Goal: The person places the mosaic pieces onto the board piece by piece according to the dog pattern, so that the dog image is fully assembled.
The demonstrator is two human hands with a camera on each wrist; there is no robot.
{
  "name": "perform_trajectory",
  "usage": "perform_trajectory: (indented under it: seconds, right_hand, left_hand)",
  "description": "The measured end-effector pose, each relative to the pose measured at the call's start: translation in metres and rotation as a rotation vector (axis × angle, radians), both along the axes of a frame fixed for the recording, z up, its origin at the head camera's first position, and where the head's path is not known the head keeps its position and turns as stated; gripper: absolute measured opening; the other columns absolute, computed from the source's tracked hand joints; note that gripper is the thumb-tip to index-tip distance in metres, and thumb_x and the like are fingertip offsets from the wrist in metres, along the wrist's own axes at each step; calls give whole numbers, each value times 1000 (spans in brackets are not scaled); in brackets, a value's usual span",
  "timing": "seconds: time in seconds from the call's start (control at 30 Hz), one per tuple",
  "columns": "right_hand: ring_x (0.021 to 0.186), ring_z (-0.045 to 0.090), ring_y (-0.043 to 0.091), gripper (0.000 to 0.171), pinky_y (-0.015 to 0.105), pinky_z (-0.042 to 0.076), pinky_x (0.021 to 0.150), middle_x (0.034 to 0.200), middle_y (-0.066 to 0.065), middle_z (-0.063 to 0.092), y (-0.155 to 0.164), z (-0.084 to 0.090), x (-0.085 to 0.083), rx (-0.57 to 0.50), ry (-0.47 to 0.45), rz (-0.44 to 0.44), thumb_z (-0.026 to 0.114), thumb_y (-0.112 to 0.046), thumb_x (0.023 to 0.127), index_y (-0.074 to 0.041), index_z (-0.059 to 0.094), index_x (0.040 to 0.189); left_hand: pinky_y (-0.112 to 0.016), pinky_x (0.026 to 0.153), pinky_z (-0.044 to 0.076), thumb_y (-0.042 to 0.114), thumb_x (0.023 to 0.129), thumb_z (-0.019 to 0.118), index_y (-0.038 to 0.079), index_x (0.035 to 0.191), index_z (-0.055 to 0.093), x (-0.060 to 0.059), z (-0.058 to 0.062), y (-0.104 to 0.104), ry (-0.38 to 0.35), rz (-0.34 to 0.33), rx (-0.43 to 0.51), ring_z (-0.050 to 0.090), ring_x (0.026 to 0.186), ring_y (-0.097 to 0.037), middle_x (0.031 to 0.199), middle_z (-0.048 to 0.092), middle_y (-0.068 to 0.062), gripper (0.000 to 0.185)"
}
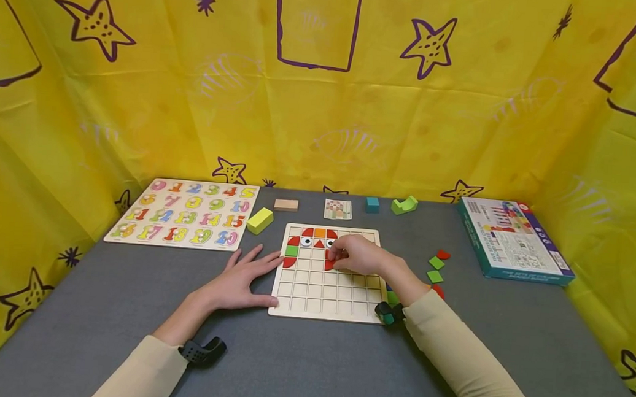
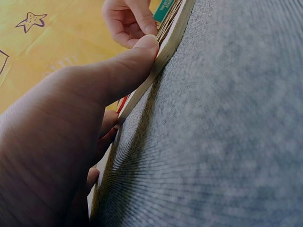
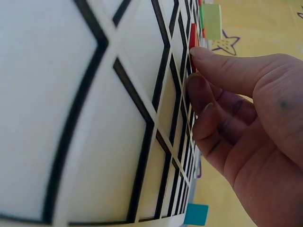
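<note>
A pale wooden grid board (image 1: 301,293) lies on the grey table. In its upper rows sit red curved pieces (image 1: 307,231), an orange square (image 1: 320,233), a green square (image 1: 292,251), a small red triangle (image 1: 319,244) and a white piece with an eye (image 1: 306,242). My left hand (image 1: 240,283) lies with spread fingers at the board's left side, its thumb against the edge. Over the board's right half, my right hand (image 1: 359,255) has curled fingers and pinches a red piece (image 3: 192,40) at the grid. Part of that piece is hidden by the fingers.
Right of the board lie loose green squares (image 1: 435,276) and red pieces (image 1: 444,254), some behind the right forearm. Behind it are a picture card (image 1: 338,210), a blue block (image 1: 372,205), a green arch block (image 1: 404,205) and a yellow block (image 1: 260,221). A number puzzle (image 1: 153,214) and box (image 1: 514,240) flank it.
</note>
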State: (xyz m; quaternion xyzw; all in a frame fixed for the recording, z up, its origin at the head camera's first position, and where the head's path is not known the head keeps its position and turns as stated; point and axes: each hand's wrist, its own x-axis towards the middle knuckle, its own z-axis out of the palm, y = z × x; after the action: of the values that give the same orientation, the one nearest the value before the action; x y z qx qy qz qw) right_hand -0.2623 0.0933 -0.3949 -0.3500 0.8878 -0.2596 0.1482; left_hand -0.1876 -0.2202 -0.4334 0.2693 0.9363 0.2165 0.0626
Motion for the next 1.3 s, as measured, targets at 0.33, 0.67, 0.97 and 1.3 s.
perform_trajectory:
  seconds: [0.33,0.67,0.97,1.3]
  right_hand:
    - [79,54,15,7,29,48,76,84,-4,61,-1,1,0,-6,3,0,76,-7,91,-10,72,97]
    - [85,56,19,11,33,50,79,91,-2,63,16,4,1,-58,-61,-68,73,-9,93,-10,71,104]
    - [88,58,20,14,34,50,80,95,-1,64,46,8,2,-82,-60,-114,73,-12,93,-7,70,106]
    - [84,59,20,18,35,52,75,97,2,66,83,14,7,-88,-38,-160,73,-11,94,-5,70,110]
  left_hand:
    - [-70,111,-5,71,82,68,22,158,38,-1,0,0,6,-4,4,9,152,-39,163,31,2,96]
    - [-69,111,-5,71,81,69,21,158,37,-1,-1,0,3,0,0,9,152,-40,163,32,1,97]
    - [-68,112,-6,73,81,68,23,159,36,0,-1,0,-21,14,-13,8,152,-38,163,30,3,98]
    - [-69,111,-6,71,82,69,21,158,38,0,1,1,-13,5,4,9,152,-40,163,32,2,97]
